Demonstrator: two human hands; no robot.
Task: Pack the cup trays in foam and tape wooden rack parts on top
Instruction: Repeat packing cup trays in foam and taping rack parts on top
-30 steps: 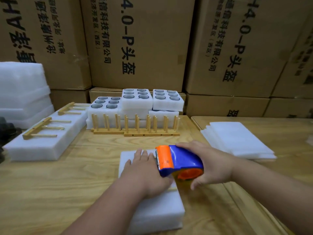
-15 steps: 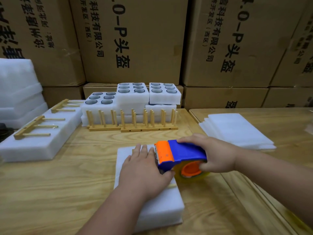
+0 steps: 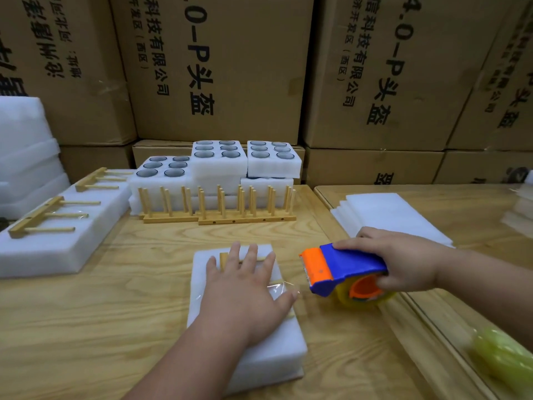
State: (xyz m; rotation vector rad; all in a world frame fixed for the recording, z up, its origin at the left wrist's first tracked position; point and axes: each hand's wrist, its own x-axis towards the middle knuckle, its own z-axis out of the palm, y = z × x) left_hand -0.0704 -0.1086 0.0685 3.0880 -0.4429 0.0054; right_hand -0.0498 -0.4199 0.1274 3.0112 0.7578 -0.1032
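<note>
A white foam pack lies on the wooden table in front of me, with a wooden rack part on top, mostly hidden under my left hand. That hand rests flat on the pack with fingers spread, pressing on clear tape. My right hand grips a blue and orange tape dispenser just right of the pack, a little above the table. Foam cup trays holding cups are stacked at the back. Upright wooden rack parts stand before them.
A long foam pack with wooden rack parts taped on lies at the left. Thin foam sheets are stacked at the right. Foam piles stand far left. Cardboard boxes wall the back. A yellow-green roll sits at the lower right.
My right hand has pulled the tape dispenser to the right, off the foam pack. My left hand has stayed flat on the pack, its fingers now spread wider.
</note>
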